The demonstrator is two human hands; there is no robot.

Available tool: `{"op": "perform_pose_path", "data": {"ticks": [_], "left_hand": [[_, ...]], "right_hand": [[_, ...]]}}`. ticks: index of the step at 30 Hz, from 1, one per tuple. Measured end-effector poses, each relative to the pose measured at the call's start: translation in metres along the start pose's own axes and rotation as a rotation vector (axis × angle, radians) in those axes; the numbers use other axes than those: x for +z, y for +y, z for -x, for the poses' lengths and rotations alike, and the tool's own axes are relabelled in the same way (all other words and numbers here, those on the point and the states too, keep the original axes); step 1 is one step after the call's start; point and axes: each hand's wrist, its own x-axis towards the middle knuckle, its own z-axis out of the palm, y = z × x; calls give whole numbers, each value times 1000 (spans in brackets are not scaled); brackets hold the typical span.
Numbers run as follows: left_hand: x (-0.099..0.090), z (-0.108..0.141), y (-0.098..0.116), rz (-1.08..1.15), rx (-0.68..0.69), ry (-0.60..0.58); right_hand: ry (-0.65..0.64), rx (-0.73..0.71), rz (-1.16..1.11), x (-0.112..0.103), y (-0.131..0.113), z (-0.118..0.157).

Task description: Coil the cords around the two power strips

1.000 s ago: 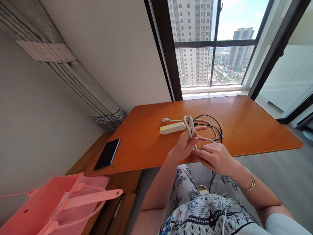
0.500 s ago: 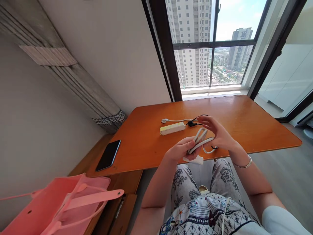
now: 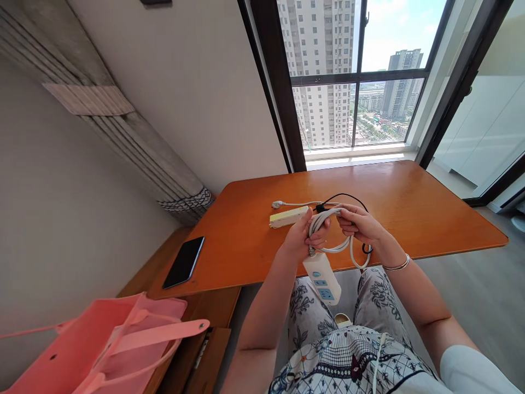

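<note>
My left hand (image 3: 301,236) is closed round coiled loops of a white power cord (image 3: 328,217). From that hand a white power strip (image 3: 323,279) with blue socket faces hangs over the table's front edge, above my lap. My right hand (image 3: 359,223) pinches the same cord at the right side of the coil. Below my right hand a loop of cord droops past the table edge. Behind the hands lie a white and yellow bar-shaped block (image 3: 287,218), a white plug (image 3: 278,204) on its cord, and a thin black cable (image 3: 348,195).
The brown wooden table (image 3: 241,246) spans the front, with a black phone (image 3: 184,262) at its left. A pink bag (image 3: 123,339) stands on a wooden surface at the lower left. Behind the table are a window (image 3: 356,82) and a tied curtain (image 3: 151,158).
The power strip has swung down and now dangles below my left hand with its sockets showing. My right hand, spread before, has closed on the cord.
</note>
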Motion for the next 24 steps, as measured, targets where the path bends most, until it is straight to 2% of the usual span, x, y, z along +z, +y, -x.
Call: {"op": "perform_pose_path", "data": {"ticks": [4, 8, 13, 15, 19, 24], "left_hand": [[0, 0, -4, 32, -33, -33], [3, 3, -7, 62, -46, -63], [1, 5, -8, 82, -18, -32], [0, 5, -9, 53, -32, -57], [1, 7, -12, -2, -21, -113], [8, 9, -14, -28, 8, -88]], "right_hand": [[-3, 35, -75, -4, 3, -4], [38, 21, -80, 0, 5, -5], [170, -157, 133, 12, 8, -1], [201, -184, 217, 15, 9, 0], [229, -210, 343, 14, 12, 0], [223, -262, 511, 9, 15, 0]]}}
